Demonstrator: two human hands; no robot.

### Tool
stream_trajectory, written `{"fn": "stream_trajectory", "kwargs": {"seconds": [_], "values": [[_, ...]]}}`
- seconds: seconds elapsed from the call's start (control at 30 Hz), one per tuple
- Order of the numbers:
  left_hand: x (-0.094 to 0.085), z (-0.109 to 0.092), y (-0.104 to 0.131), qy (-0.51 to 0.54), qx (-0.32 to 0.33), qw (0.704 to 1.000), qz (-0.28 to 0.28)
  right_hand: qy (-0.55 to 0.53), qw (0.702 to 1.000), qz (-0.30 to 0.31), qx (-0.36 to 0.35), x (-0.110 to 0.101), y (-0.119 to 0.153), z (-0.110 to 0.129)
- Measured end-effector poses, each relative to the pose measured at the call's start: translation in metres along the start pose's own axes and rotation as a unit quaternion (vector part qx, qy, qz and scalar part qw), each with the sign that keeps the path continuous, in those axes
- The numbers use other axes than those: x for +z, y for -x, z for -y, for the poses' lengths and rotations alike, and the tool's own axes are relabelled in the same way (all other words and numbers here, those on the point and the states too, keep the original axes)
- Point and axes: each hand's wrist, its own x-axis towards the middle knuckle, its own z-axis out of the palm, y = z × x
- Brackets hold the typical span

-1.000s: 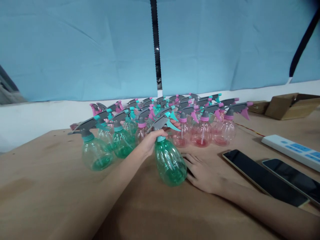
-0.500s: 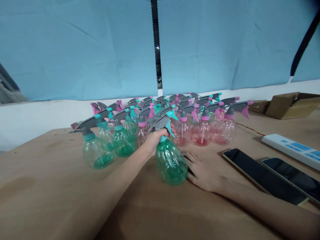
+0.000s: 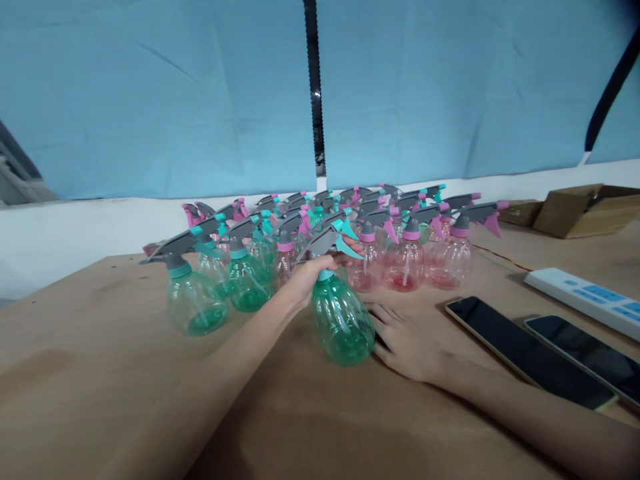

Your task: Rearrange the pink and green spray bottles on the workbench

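Observation:
My left hand (image 3: 306, 281) is closed around the neck of a green spray bottle (image 3: 344, 323) with a grey head and a turquoise trigger (image 3: 351, 248). The bottle leans a little, its base toward the right; whether it touches the table I cannot tell. Flat on the wooden table (image 3: 300, 427), my right hand (image 3: 405, 343) lies open just right of the bottle, some fingertips partly hidden behind it. Another green spray bottle (image 3: 195, 300) stands on the left. Behind my hands, several more stand in rows, among them a pink one (image 3: 404, 263).
On the right lie two dark-screened phones (image 3: 525, 347) (image 3: 590, 350) and a white power strip (image 3: 595, 293). An open cardboard box (image 3: 575, 210) sits farther back. A blue sheet (image 3: 200, 100) covers the wall behind the table.
The turquoise trigger now sticks out farther from the neck, and my left fingers have shifted around it. My right hand has stayed in place.

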Motion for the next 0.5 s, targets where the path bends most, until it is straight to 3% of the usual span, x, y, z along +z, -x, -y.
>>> {"fn": "stream_trajectory", "kwargs": {"seconds": [0.17,0.37,0.5], "values": [[-0.0012,0.0033,-0.0007,0.024,0.008,1.0,-0.012,0.0,1.0,0.005,0.0,-0.0014,-0.0001,0.001],[-0.0008,0.0035,0.0034,0.019,-0.07,0.996,-0.045,-0.006,1.0,0.006,0.003,-0.0013,-0.0003,0.0007],[-0.0007,0.0002,0.0026,-0.005,-0.054,0.998,-0.028,-0.008,1.0,-0.004,0.004,0.0003,0.0002,-0.0001]]}}
